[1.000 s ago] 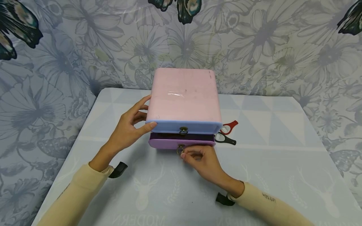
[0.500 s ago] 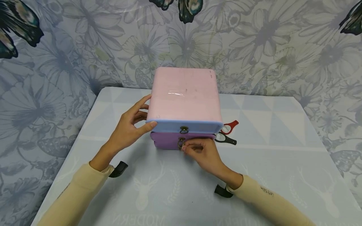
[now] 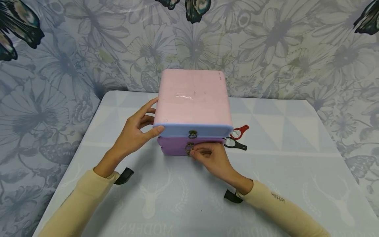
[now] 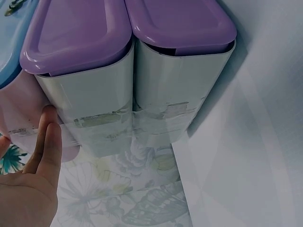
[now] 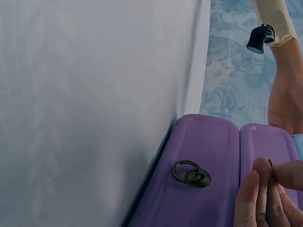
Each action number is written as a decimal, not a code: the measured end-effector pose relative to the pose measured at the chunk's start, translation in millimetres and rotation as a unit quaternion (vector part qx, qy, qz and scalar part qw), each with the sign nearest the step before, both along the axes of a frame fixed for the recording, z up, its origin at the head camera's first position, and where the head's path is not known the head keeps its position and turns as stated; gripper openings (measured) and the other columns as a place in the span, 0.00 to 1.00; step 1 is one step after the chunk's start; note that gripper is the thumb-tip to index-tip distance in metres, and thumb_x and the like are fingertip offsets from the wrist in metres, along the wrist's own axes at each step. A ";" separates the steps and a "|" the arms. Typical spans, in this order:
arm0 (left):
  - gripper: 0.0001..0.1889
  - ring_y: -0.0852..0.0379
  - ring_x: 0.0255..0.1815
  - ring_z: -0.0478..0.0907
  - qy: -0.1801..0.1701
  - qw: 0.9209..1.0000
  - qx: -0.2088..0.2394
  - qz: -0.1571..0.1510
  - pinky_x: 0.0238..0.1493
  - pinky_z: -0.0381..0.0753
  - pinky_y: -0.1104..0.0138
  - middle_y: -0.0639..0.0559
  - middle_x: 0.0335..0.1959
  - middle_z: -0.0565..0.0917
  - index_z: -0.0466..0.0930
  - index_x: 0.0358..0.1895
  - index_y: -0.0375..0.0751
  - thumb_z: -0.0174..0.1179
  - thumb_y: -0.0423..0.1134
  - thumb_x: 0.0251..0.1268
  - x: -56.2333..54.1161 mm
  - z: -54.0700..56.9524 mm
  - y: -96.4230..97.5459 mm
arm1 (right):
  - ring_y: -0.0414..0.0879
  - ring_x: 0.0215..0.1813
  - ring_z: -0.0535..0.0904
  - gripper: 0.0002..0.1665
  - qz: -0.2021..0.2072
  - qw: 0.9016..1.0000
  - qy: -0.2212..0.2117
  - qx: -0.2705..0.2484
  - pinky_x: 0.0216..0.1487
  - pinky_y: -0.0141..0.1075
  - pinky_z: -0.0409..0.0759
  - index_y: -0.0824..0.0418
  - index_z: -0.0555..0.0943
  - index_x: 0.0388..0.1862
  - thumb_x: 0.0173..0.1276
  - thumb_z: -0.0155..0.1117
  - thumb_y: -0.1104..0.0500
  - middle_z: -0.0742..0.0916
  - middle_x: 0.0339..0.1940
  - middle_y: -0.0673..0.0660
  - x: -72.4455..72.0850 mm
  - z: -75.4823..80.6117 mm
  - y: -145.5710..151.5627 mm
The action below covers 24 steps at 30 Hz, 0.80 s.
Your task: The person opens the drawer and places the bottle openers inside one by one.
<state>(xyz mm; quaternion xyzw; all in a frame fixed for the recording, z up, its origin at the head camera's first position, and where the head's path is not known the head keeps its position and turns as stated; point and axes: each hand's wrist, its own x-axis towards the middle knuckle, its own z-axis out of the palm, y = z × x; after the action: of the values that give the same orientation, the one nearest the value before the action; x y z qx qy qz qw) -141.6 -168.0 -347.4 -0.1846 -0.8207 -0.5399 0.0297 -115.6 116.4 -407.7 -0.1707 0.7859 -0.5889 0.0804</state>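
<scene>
A small drawer cabinet [image 3: 192, 95] stands on the table, with a pink top and a blue upper drawer [image 3: 174, 130]. Below that is a purple drawer [image 3: 173, 146] with a brass ring pull [image 3: 189, 148], pushed in. The right hand [image 3: 211, 156] pinches this ring between thumb and fingers; a dark bit of it shows between the fingertips in the right wrist view. The bottom purple drawer [image 5: 213, 146] has its own ring pull [image 5: 185, 171], hanging free. The left hand [image 3: 133, 136] lies along the cabinet's left side, fingers fairly straight, thumb at the blue drawer's front corner.
Two small flat items, one red [image 3: 240, 131] and one black [image 3: 237, 144], each with an oval clear part, lie close by the cabinet's right side. The table [image 3: 281, 184] has a printed cover. A floral-patterned wall [image 3: 266, 49] stands behind it.
The purple drawer, partly out a second ago, has slid back in, with the right hand moving away from the person along with its ring. The left hand has kept its place.
</scene>
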 end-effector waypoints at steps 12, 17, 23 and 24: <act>0.64 0.56 0.53 0.81 -0.009 1.000 -0.015 0.008 0.67 0.75 0.60 0.52 0.64 0.72 0.52 0.78 0.72 0.84 0.34 0.38 -0.5 -0.7 0.1 | 0.48 0.34 0.88 0.04 0.012 0.999 -0.007 0.038 0.34 0.31 0.85 0.60 0.89 0.38 0.66 0.70 0.62 0.91 0.34 0.55 6.7 -3.7 7.4; 0.65 0.59 0.53 0.81 -0.001 1.000 -0.029 0.009 0.67 0.76 0.62 0.54 0.63 0.72 0.52 0.78 0.75 0.85 0.37 0.36 0.5 -0.4 0.3 | 0.49 0.34 0.88 0.04 0.013 0.998 -0.012 0.060 0.33 0.30 0.84 0.58 0.90 0.39 0.66 0.71 0.60 0.91 0.34 0.53 11.8 -12.0 11.2; 0.64 0.60 0.51 0.81 0.015 0.999 -0.031 0.007 0.65 0.77 0.63 0.54 0.63 0.72 0.52 0.78 0.74 0.85 0.37 0.37 -0.1 -2.6 0.4 | 0.45 0.41 0.89 0.13 0.036 0.997 -0.004 0.071 0.40 0.30 0.86 0.66 0.87 0.48 0.67 0.70 0.60 0.91 0.41 0.57 12.8 -21.1 15.7; 0.64 0.60 0.51 0.81 0.017 0.999 -0.031 0.007 0.65 0.77 0.63 0.54 0.63 0.72 0.52 0.78 0.74 0.85 0.37 0.37 -0.3 -2.8 0.5 | 0.46 0.42 0.89 0.14 0.040 0.996 0.000 0.073 0.41 0.31 0.86 0.67 0.87 0.49 0.68 0.70 0.60 0.91 0.43 0.58 12.5 -22.3 16.1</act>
<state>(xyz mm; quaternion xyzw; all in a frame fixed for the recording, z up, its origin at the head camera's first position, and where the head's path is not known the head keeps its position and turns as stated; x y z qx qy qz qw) -141.9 -167.6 -350.2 -0.1889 -0.8375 -0.5110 0.0420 -103.1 132.5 -430.0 -0.1958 0.8195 -0.5259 0.1164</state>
